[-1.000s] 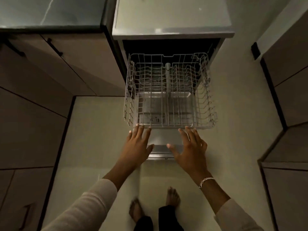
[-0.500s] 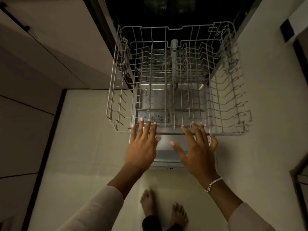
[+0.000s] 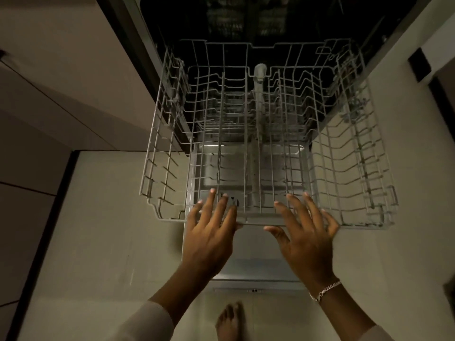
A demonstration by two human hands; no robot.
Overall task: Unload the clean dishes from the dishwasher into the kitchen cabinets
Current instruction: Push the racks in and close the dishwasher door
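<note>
A grey wire dishwasher rack (image 3: 357, 168) is pulled out over the open dishwasher door (image 3: 258, 264); I see no dishes in it. My left hand (image 3: 209, 232) has straight, spread fingers lying on the rack's front rim, left of centre. My right hand (image 3: 305, 232), with a bracelet on the wrist, has spread fingers at the same rim, right of centre. The dark dishwasher interior (image 3: 270, 25) lies behind the rack.
Cabinet fronts (image 3: 61, 82) line the left side and a pale tiled floor (image 3: 103, 230) lies around the door. My bare foot (image 3: 231, 321) stands just before the door's edge. A dark cabinet edge (image 3: 418, 67) shows at the upper right.
The view has closed in on the rack as I lean forward. Both hands stay at the rack's front rim with fingers spread, and the rack looks larger and lower in the frame.
</note>
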